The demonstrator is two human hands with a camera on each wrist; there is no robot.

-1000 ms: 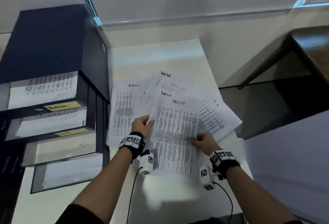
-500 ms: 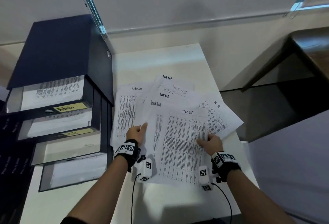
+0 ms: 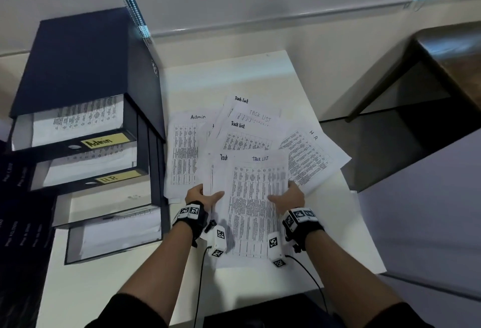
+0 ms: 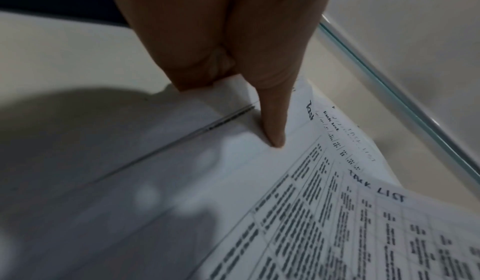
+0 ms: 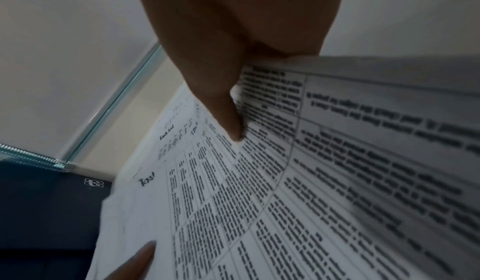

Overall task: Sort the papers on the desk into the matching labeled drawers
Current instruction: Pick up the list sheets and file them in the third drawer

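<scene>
I hold a small stack of printed Task List sheets [image 3: 256,197] just above the white desk [image 3: 346,236], the lower sheet peeking out at the left. My left hand [image 3: 208,194] pinches the stack's left edge, its thumb [image 4: 275,136] on top. At the right edge my right hand [image 3: 285,194] pinches it too, thumb [image 5: 231,124] pressed on the print. Spread behind are an Admin sheet [image 3: 183,150], more Task List sheets [image 3: 250,121] and an HR sheet [image 3: 309,155]. On the left stands the dark blue drawer unit [image 3: 86,62] with drawers labelled Admin [image 3: 105,141] and H.R [image 3: 114,178].
Two lower drawers [image 3: 109,234] also stand pulled out with paper inside; their labels do not show. A dark wooden table [image 3: 447,49] stands to the right beyond the desk's edge. Wrist camera cables hang over the desk's near edge.
The two Task List sheets, earlier offset, are now squared closer together between my hands. My left hand has shifted from the top sheet's corner to the stack's left edge.
</scene>
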